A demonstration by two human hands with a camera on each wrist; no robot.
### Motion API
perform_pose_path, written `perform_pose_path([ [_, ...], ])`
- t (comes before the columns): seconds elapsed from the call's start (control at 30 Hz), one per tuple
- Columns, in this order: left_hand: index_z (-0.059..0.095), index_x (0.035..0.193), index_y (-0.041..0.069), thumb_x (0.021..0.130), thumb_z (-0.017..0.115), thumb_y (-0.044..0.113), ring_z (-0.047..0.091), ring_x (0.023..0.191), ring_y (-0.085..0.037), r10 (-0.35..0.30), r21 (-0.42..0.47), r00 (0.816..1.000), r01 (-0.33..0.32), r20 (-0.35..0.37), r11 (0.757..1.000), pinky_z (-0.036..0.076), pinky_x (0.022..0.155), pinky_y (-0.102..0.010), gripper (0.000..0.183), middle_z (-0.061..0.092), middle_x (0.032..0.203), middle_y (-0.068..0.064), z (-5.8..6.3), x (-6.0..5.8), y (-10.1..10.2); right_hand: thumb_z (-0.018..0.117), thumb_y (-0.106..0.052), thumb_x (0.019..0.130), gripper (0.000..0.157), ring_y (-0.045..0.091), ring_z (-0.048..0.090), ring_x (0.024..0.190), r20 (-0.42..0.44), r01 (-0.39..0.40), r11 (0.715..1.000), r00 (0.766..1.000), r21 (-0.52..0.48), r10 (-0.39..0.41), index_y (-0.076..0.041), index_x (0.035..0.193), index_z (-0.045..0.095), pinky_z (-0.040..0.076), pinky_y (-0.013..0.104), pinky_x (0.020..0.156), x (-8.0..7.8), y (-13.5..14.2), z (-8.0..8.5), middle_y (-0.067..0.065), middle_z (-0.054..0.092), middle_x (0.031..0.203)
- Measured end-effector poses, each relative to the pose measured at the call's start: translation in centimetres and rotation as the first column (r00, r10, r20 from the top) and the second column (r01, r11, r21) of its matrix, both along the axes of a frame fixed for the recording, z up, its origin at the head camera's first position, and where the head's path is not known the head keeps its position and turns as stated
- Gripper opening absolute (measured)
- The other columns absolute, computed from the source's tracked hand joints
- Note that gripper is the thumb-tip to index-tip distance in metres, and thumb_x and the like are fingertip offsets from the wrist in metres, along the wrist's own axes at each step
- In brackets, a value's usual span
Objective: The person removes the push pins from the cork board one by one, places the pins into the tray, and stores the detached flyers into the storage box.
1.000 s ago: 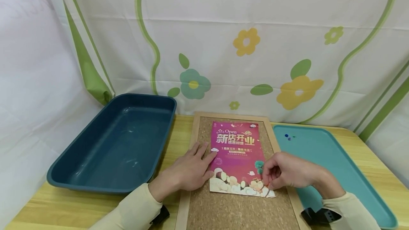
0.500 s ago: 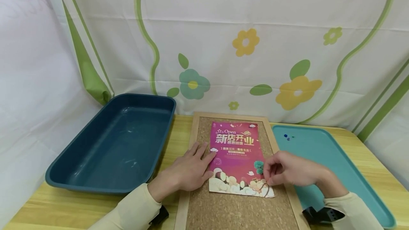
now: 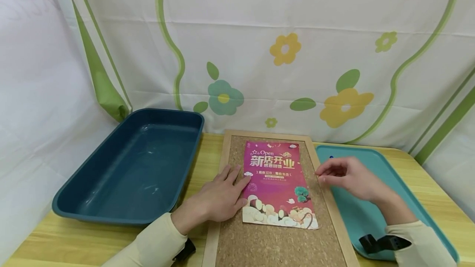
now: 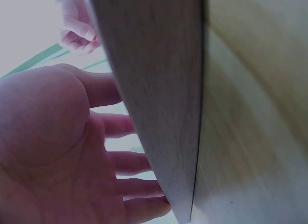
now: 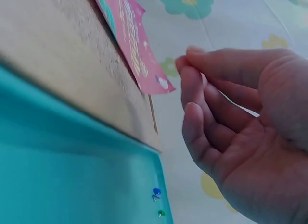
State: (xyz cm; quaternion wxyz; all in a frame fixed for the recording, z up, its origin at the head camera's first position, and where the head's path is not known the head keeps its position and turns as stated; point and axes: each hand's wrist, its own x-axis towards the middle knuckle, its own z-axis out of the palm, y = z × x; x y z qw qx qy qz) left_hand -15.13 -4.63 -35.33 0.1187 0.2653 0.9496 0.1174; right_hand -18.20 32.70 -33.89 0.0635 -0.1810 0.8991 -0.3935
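Observation:
A magenta printed poster (image 3: 274, 184) lies on a wood-framed cork board (image 3: 256, 244). My left hand (image 3: 220, 199) rests with spread fingers on the board and the poster's left edge. Its fingers reach past the frame's side in the left wrist view. Over the board's right frame and the teal tray (image 3: 358, 217) hovers my right hand (image 3: 356, 178), loosely bent. Thumb and index tips come close together, and nothing shows between them in the right wrist view. A blue push pin (image 5: 156, 192) and a green push pin (image 5: 161, 213) lie in the tray's far corner.
A deep dark-blue basin (image 3: 130, 172) stands left of the board on the wooden table (image 3: 70, 242). Behind everything hangs a white curtain (image 3: 252, 24) with flowers. The poster's top corner lifts off the board in the right wrist view.
My right hand has left the poster's lower right corner and moved up and right to the tray's near side. The left hand and the poster stay in place.

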Motion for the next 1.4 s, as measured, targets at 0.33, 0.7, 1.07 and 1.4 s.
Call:
perform_pose_path([
  [0.33, 0.04, 0.165, 0.017, 0.109, 0.057, 0.041, 0.02, 0.165, -0.042, -0.01, -0.001, 1.0, 0.01, -0.002, 1.0, 0.034, 0.128, -0.056, 0.063, 0.024, 0.177, -0.016, 0.0, 0.0, 0.2, 0.075, -0.029, 0.101, 0.033, 0.007, 0.072, 0.091, -0.027, 0.234, 0.972, 0.972, 0.006, -0.234, -0.003, 0.121, 0.077, 0.061, 0.029, 0.077, -0.5, 2.4, -0.4, -0.005, 0.078, 0.107],
  [0.7, 0.041, 0.165, 0.016, 0.109, 0.057, 0.04, 0.02, 0.164, -0.044, -0.017, 0.003, 1.0, 0.017, -0.009, 1.0, 0.032, 0.129, -0.056, 0.062, 0.024, 0.177, -0.017, 0.1, 0.1, 0.0, 0.071, -0.035, 0.103, 0.038, -0.004, 0.068, 0.089, -0.03, 0.399, 0.917, 0.916, -0.02, -0.399, -0.005, 0.126, 0.076, 0.059, 0.024, 0.077, -1.4, 4.8, -1.7, -0.027, 0.076, 0.101],
  [1.07, 0.041, 0.165, 0.016, 0.109, 0.057, 0.04, 0.02, 0.164, -0.044, -0.015, -0.007, 1.0, 0.015, -0.014, 1.0, 0.035, 0.128, -0.057, 0.062, 0.024, 0.177, -0.017, 0.0, 0.0, 0.0, 0.071, -0.034, 0.103, 0.042, -0.008, 0.065, 0.083, 0.025, 0.466, 0.884, 0.884, 0.013, -0.467, 0.0, 0.128, 0.075, 0.059, 0.023, 0.072, -2.0, 5.9, -3.1, -0.032, 0.071, 0.092],
  [1.4, 0.04, 0.165, 0.017, 0.109, 0.057, 0.04, 0.019, 0.164, -0.044, -0.01, -0.004, 1.0, 0.01, -0.007, 1.0, 0.033, 0.129, -0.057, 0.063, 0.024, 0.177, -0.017, 0.0, 0.0, -0.1, 0.071, -0.03, 0.103, 0.041, -0.008, 0.065, 0.078, 0.073, 0.5, 0.865, 0.862, 0.042, -0.502, 0.004, 0.127, 0.074, 0.059, 0.024, 0.069, -2.1, 6.6, -4.1, -0.026, 0.073, 0.09],
])
